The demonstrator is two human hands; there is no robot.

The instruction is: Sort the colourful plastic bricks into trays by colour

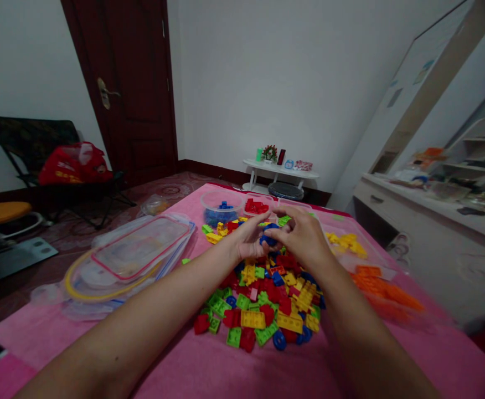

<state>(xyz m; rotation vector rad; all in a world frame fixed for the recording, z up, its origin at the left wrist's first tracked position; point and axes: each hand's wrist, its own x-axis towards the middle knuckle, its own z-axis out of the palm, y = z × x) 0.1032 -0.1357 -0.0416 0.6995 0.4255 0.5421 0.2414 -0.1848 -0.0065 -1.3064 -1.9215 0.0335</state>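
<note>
a pair of bare hands meets over a table spread with a pink cloth [209,379], holding a small blue toy block piece [269,234] above the near-middle of a mixed pile of toy building blocks [253,320]. the right hand [304,230] has its thumb and fingers clamped on the blue piece from the right; the left hand [251,242] is cupped against it from the left, though one cannot tell whether its fingers grip the piece or only support it. the pile beneath mixes red, yellow, green and blue blocks, with a blue wheel-like piece [279,340] at its near edge. beyond the hands, a clear round tub [203,200] holds blue pieces, and just to its right a clear rectangular tub [259,195] holds red ones. yellow blocks [347,244] sit to the right of the hands, with orange blocks [386,291] nearer. on the left lies a stack of clear lids [143,246], some rimmed in red, yellow or blue. a dark red door [138,83] stands at the far left.
</note>
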